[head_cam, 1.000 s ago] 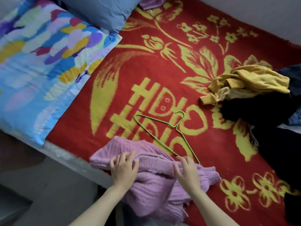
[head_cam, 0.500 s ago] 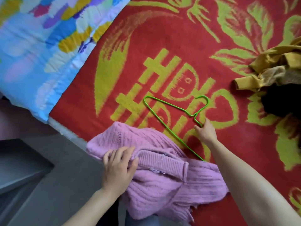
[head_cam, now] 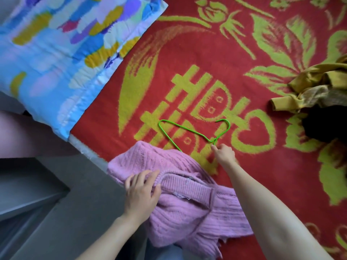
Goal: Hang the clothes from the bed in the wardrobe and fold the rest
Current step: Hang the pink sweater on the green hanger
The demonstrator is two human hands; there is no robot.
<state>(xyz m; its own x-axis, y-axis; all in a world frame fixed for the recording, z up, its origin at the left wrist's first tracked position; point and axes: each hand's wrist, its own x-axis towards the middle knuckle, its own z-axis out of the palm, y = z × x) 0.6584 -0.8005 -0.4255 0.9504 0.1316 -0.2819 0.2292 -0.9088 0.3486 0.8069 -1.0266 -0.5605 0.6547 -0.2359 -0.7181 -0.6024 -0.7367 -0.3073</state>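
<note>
Grey floor beside red-covered bed

bare left hand; bare right hand

A red blanket patterned with yellow-green flowers, leaves, a heart and a large character fills most of the view. A folded quilt, blue with yellow, purple and pink patches, lies over its upper left part. Grey floor shows at lower left.
</note>
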